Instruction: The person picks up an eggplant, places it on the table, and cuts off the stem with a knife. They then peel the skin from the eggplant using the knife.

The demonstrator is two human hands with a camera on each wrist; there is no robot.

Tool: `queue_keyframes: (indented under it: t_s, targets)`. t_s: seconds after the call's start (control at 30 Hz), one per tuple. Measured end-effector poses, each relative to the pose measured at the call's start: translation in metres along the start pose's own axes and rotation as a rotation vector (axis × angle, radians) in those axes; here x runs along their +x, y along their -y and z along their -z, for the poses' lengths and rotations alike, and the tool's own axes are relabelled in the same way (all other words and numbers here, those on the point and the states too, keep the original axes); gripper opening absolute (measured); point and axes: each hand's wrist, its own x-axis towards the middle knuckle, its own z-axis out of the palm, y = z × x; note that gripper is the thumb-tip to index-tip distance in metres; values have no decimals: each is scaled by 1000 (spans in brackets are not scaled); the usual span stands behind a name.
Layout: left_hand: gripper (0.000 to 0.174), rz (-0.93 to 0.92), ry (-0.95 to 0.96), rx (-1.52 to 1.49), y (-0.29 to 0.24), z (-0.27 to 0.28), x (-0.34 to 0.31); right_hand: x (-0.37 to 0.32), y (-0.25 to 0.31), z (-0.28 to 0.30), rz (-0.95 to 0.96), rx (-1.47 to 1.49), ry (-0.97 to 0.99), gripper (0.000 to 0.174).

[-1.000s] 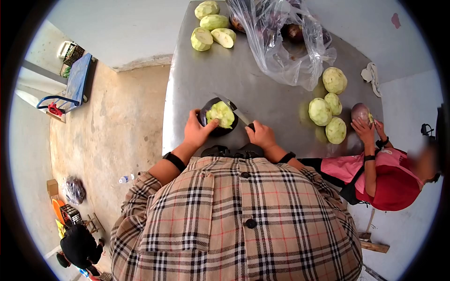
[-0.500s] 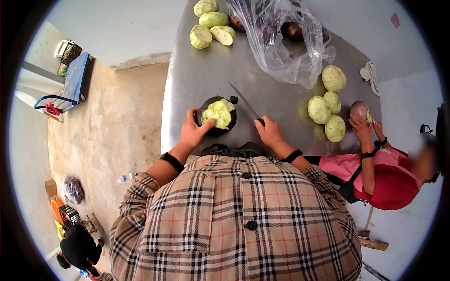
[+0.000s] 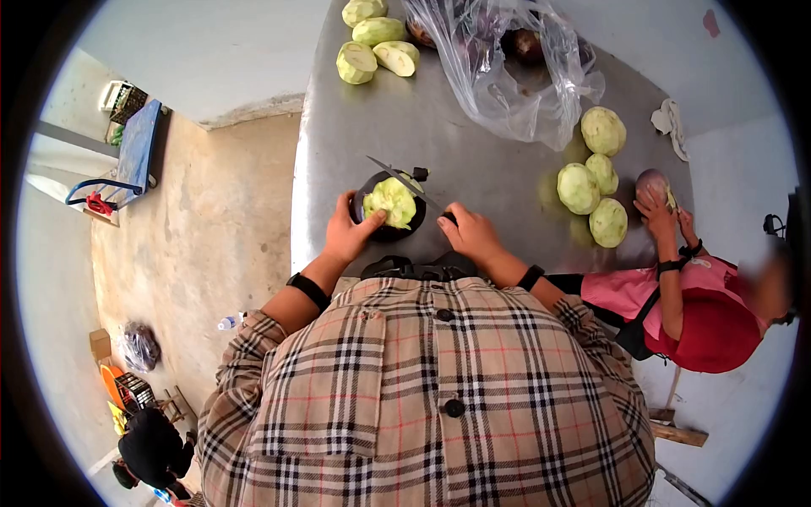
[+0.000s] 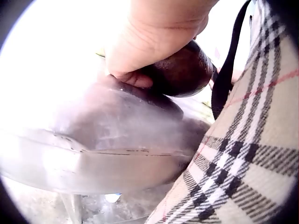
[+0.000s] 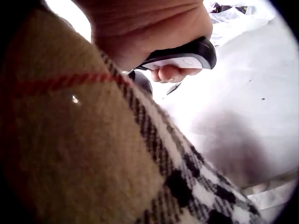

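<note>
A round dark eggplant (image 3: 390, 203), pale green flesh bared on top, sits on the metal table near its front edge. My left hand (image 3: 348, 238) grips its left side, the thumb lying on the bared flesh. In the left wrist view the left hand (image 4: 154, 39) curls over the eggplant's dark skin (image 4: 186, 70). My right hand (image 3: 475, 235) holds a knife (image 3: 400, 179) whose blade crosses above the eggplant's top, tip to the upper left. Fingers wrap the black and light knife handle (image 5: 182, 57) in the right wrist view. A small dark piece (image 3: 420, 174) shows at the eggplant's upper right edge.
Several peeled eggplants (image 3: 578, 188) stand to the right, others (image 3: 356, 62) at the far left of the metal table (image 3: 490, 203). A plastic bag (image 3: 507, 93) with dark eggplants lies at the back. Another person (image 3: 710, 313) handles an eggplant (image 3: 654, 188) at the right edge.
The knife blade swung off the eggplant to the right, then came back across its top. A small dark piece came into view at the eggplant's upper right. The left hand kept its grip.
</note>
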Motion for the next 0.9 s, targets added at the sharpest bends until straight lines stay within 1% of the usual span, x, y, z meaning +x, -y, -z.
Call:
queue_keyframes:
  t_s: [0.23, 0.37, 0.43, 0.57, 0.67, 0.7, 0.77, 0.9]
  targets:
    - [79, -9, 3, -41, 5, -1, 0, 12, 4, 1, 62, -53, 0, 31]
    - [80, -35, 9, -18, 5, 0, 0, 21, 12, 3, 34, -114, 14, 33]
    - [79, -14, 18, -43, 3, 0, 1, 24, 12, 1, 35, -130, 6, 33]
    - [78, -1, 18, -58, 9, -1, 3, 25, 10, -3, 5, -114, 17, 35]
    - [76, 19, 22, -45, -2, 2, 3, 25, 1, -8, -41, -121, 50, 37]
    - [75, 4, 41, -87, 2, 1, 3, 25, -13, -16, -64, -137, 67, 38]
    - [73, -33, 81, -171, 13, 1, 7, 24, -24, -16, -93, -144, 80, 40]
    - [72, -58, 85, -162, 11, -1, 4, 17, -24, -12, -138, -106, 73, 42]
